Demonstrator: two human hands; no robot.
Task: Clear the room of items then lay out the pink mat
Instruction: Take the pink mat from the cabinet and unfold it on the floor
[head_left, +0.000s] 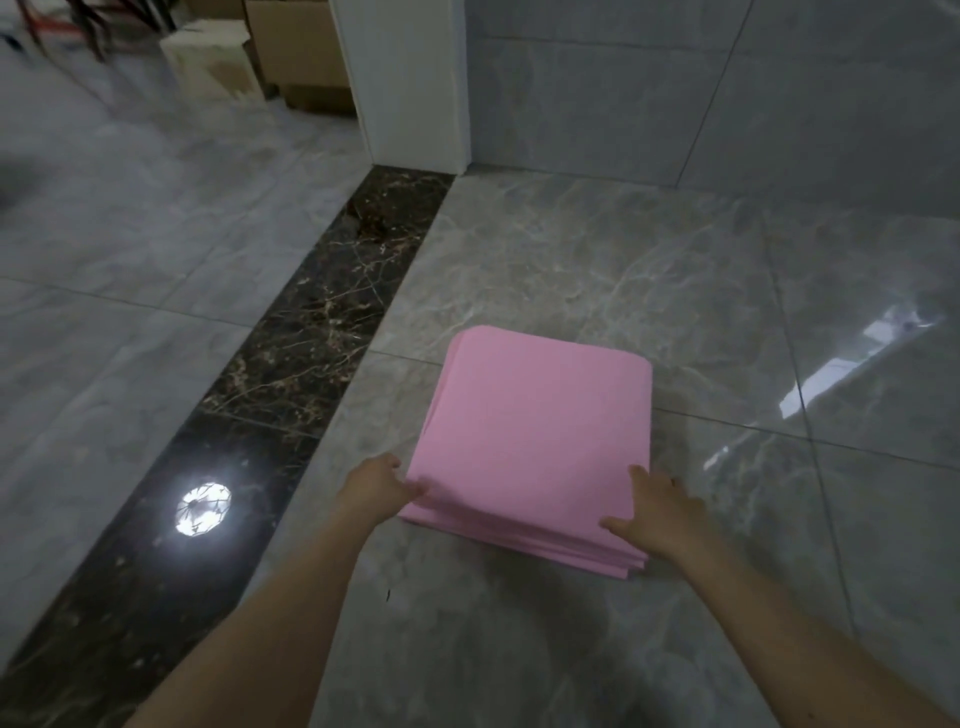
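Note:
The pink mat (535, 431) lies folded into a thick square stack on the grey marble floor, in the middle of the view. My left hand (376, 486) pinches the top layers at the stack's near left corner. My right hand (654, 512) rests on the near right corner, thumb on top and fingers spread along the edge. Several folded layers show along the near edge.
A dark marble strip (311, 332) runs diagonally left of the mat, with a bright lamp reflection on it. A white door frame (410, 83) and a grey tiled wall (701, 88) stand behind. Cardboard boxes (291, 47) sit beyond the doorway at the top left.

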